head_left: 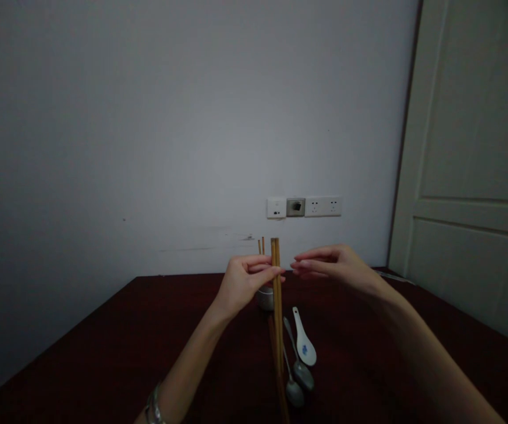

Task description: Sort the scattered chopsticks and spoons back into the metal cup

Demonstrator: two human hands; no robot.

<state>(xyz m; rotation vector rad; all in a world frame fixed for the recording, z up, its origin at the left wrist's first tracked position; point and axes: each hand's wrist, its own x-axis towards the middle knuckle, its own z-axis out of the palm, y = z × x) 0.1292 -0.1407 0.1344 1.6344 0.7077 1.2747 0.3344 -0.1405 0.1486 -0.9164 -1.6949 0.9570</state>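
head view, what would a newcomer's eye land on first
The slim brown wooden chopsticks in the left hand, near the picture's centre, stand out first, with the right hand beside them, not touching. Next comes the blue-marked white ceramic spoon, lying on the dark red table, lower right of centre.

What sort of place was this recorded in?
Probably a room in a home: a dark red table stands by a pale wall with sockets, and a white spoon lies on the table.
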